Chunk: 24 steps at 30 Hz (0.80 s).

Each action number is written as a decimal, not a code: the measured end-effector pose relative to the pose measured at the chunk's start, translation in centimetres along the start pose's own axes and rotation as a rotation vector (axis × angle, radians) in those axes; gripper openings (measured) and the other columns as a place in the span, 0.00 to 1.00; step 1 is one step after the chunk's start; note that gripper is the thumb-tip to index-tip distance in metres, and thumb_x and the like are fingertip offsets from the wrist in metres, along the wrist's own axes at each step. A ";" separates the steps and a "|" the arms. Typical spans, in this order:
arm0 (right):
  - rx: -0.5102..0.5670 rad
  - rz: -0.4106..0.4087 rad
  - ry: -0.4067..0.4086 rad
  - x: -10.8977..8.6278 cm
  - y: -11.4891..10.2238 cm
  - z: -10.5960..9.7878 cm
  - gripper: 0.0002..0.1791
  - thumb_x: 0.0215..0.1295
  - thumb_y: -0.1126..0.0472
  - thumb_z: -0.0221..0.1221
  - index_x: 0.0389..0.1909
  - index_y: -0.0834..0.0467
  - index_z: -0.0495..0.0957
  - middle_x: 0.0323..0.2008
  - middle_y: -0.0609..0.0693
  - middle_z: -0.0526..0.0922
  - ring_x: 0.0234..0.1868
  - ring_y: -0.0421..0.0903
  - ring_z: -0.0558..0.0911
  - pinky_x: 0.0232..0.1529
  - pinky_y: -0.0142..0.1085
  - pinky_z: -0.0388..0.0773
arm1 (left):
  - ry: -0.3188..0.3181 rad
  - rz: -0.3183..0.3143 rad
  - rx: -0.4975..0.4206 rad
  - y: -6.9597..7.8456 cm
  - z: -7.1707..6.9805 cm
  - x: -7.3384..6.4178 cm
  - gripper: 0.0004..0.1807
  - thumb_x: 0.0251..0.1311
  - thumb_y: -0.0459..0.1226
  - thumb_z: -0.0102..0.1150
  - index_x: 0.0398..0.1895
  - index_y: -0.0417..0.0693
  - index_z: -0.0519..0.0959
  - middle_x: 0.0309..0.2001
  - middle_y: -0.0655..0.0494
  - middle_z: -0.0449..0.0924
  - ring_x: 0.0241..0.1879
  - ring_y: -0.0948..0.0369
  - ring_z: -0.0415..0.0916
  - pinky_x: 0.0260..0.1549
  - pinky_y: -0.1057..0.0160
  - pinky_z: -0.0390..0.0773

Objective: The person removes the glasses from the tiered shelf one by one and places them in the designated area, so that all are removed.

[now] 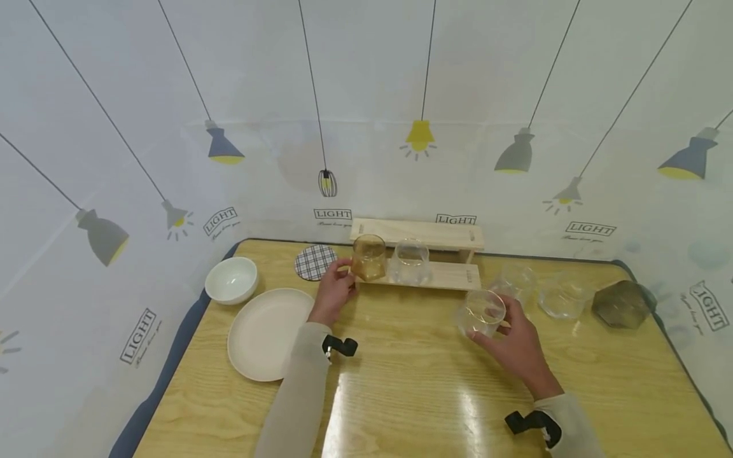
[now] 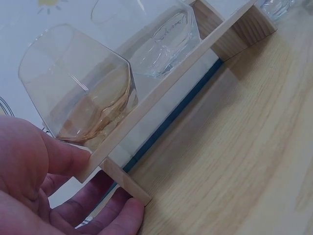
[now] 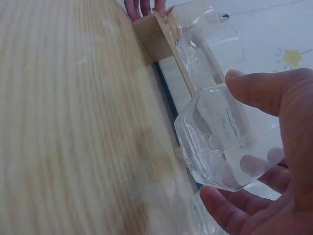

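My right hand [image 1: 515,343] holds a clear faceted glass [image 1: 482,313] between thumb and fingers, in front of the right end of a two-tier wooden rack [image 1: 446,275]. In the right wrist view that glass [image 3: 215,137] is tilted and looks to be off the table. My left hand [image 1: 335,292] grips the left end of the rack's lower board; the left wrist view shows the thumb by the board and the fingers lower, around the leg. On that lower board stand an amber glass [image 1: 369,257], beside the left hand, and a second clear glass [image 1: 410,261].
Two more clear glasses [image 1: 564,298] and a dark grey glass [image 1: 623,305] are at the table's right. To the left lie a white bowl [image 1: 231,281], a cream plate [image 1: 266,334] and a round checked coaster [image 1: 315,263]. A lamp-patterned sheet [image 1: 366,159] hangs behind.
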State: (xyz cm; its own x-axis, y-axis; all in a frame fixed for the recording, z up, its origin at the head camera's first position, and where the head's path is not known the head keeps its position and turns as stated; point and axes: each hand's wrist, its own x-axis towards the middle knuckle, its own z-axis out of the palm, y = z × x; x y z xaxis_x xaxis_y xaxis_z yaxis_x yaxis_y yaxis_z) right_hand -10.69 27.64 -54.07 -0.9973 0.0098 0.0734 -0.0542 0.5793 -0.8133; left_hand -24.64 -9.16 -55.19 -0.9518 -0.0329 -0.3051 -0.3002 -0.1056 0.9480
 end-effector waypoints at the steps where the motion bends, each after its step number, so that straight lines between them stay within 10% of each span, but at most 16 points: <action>1: -0.015 0.009 -0.004 -0.4 0.3 -0.4 0.52 0.65 0.43 0.73 0.82 0.53 0.55 0.69 0.65 0.75 0.67 0.63 0.79 0.61 0.56 0.80 | 0.001 -0.003 0.002 0.0 0.0 0.0 0.19 0.78 0.31 0.52 0.67 0.52 0.74 0.51 0.50 0.73 0.45 0.57 0.74 0.44 0.59 0.80; 8: -0.092 0.030 0.015 -2.1 2.2 -2.8 0.51 0.67 0.45 0.72 0.80 0.58 0.55 0.68 0.67 0.76 0.65 0.59 0.80 0.54 0.29 0.83 | 0.013 -0.004 -0.001 0.0 -0.4 -0.2 0.18 0.78 0.31 0.53 0.66 0.52 0.75 0.52 0.50 0.73 0.45 0.56 0.75 0.44 0.59 0.80; 13: -0.080 0.013 0.064 -2.6 3.4 -3.7 0.49 0.65 0.51 0.75 0.79 0.59 0.58 0.65 0.68 0.78 0.57 0.22 0.75 0.49 0.12 0.71 | 0.002 0.010 -0.007 0.0 -0.3 0.0 0.18 0.77 0.31 0.53 0.66 0.51 0.75 0.51 0.50 0.73 0.44 0.56 0.74 0.44 0.58 0.80; 20: -0.108 0.040 0.047 -2.6 4.7 -4.6 0.50 0.67 0.51 0.73 0.80 0.61 0.55 0.66 0.70 0.77 0.61 0.49 0.81 0.47 0.11 0.70 | -0.005 -0.005 -0.019 -0.1 -0.1 0.3 0.17 0.77 0.30 0.53 0.65 0.52 0.75 0.47 0.52 0.69 0.41 0.59 0.73 0.40 0.62 0.79; 24: -0.099 0.043 0.027 -2.6 5.2 -4.9 0.51 0.68 0.51 0.72 0.82 0.61 0.52 0.68 0.70 0.73 0.63 0.46 0.78 0.46 0.12 0.70 | -0.004 -0.007 -0.029 0.1 -0.1 0.1 0.17 0.78 0.30 0.52 0.64 0.52 0.75 0.47 0.51 0.69 0.40 0.59 0.72 0.40 0.62 0.78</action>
State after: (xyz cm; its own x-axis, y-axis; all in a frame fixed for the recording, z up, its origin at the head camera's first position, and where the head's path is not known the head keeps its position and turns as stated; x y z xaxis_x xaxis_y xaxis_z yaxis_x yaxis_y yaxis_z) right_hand -8.10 34.64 -55.67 -0.9967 0.0578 0.0565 -0.0048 0.6553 -0.7553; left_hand -24.72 -9.23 -55.16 -0.9499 -0.0284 -0.3114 -0.3050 -0.1348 0.9427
